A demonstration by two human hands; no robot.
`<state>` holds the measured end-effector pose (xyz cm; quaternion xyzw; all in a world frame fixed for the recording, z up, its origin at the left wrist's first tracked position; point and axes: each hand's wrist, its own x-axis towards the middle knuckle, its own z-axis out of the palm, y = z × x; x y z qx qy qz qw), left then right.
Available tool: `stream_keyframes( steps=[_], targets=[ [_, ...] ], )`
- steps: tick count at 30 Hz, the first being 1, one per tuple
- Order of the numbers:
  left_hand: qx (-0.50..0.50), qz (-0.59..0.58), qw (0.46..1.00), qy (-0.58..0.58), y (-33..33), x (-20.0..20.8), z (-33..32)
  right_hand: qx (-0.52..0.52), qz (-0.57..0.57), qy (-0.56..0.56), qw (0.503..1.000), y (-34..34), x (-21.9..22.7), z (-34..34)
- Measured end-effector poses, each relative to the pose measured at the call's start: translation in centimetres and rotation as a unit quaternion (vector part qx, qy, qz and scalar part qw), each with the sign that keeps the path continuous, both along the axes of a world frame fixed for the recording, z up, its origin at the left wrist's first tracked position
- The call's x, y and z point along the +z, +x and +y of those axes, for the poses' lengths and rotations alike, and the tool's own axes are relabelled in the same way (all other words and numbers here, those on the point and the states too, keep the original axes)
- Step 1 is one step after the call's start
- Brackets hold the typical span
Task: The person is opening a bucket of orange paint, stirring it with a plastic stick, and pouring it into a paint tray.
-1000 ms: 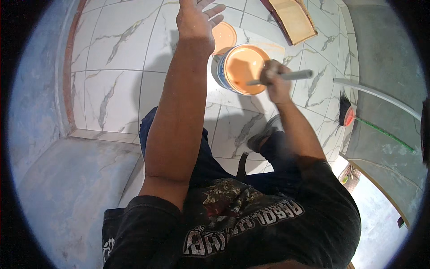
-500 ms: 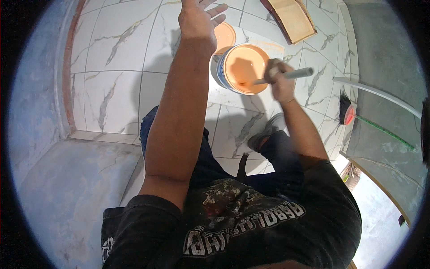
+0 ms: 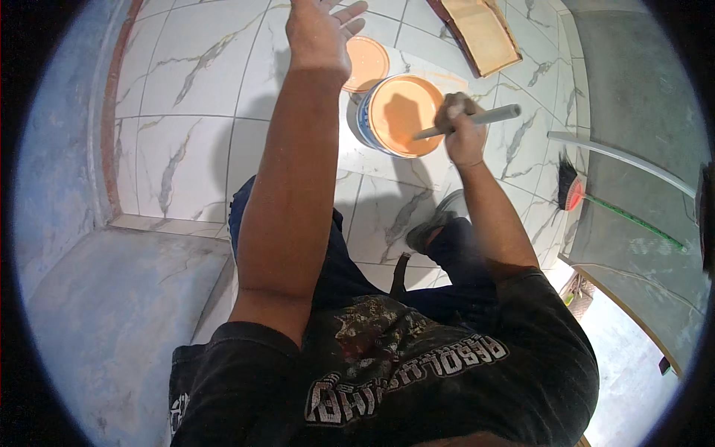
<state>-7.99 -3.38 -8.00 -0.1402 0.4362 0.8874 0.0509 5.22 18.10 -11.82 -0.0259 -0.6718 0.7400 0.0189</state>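
My right hand (image 3: pixel 467 132) is closed around a grey pipe-like stick (image 3: pixel 499 114). Its lower end dips into peach-orange paint (image 3: pixel 421 100) near the front right of a round bucket (image 3: pixel 364 125) with a blue-and-white wall. The submerged tip is hidden. My left hand (image 3: pixel 319 33) reaches out at the top, fingers spread and holding nothing, partly cut off by the picture's edge. Just right of it lies a round lid (image 3: pixel 370 63) coated in the same paint, beside the bucket.
Under the bucket is a pale sheet (image 3: pixel 387 165) on marble-patterned tiles. A shallow tan tray (image 3: pixel 488 41) lies at the far right. Along the right wall are a broom (image 3: pixel 572 192) with a green handle and a long white strip (image 3: pixel 633 153). A blue-grey wall rises on the left.
The stick's lower end has shifted slightly within the paint, and my right hand has moved with it. My left hand stays spread, a little further left and up in the picture.
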Motion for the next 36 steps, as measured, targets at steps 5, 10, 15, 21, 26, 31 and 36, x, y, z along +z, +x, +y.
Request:
stream_keyframes(
  steps=[5,10,15,21,26,31,36],
  targets=[
    [-0.179,0.144,0.89,0.394,-1.2,-1.2,-1.5,-0.087,0.036,-0.02,0.995,-1.8,2.9,2.6],
    [-0.012,0.017,0.999,0.035,0.4,0.6,-0.1,-0.05,0.121,-0.115,0.985,-2.4,7.6,3.4],
    [0.003,0.032,0.999,0.013,1.4,3.3,-0.2,-0.022,0.165,-0.129,0.978,-1.7,12.5,6.1],
    [-0.001,0.04,0.999,0.001,1.4,2.1,0.6,-0.047,0.158,-0.119,0.979,-1.4,15.9,9.7],
    [-0.016,0.02,1.0,0.006,0.2,0.8,-0.1,-0.028,0.171,-0.119,0.978,-1.2,17.0,11.5],
    [-0.004,0.04,0.999,-0.034,0.4,0.5,0.3,-0.046,0.161,-0.141,0.976,-1.1,17.8,11.9],
    [-0.011,0.032,0.999,0.009,0.0,0.7,-0.1,-0.022,0.154,-0.138,0.978,-1.6,18.0,12.0]
  ],
)
